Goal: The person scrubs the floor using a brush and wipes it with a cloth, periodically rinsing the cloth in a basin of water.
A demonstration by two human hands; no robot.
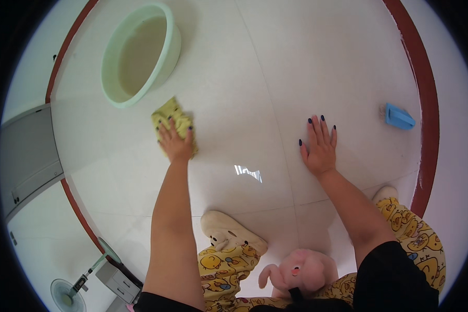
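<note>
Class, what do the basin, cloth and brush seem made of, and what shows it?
Basin: probably plastic, smooth; even pale-green colour, thick rounded edge.
Cloth: soft fabric, matte; visible creases, weave unclear.
Brush: probably hard plastic, fairly smooth; even blue colour, moulded-looking shape. Its bristles are too small to judge.

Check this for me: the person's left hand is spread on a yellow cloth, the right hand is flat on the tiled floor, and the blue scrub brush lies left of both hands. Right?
Not quite: the head view shows the blue scrub brush right of both hands, near the red baseboard. The left hand is spread on a yellow cloth, and the right hand is flat on the tiled floor.
</note>
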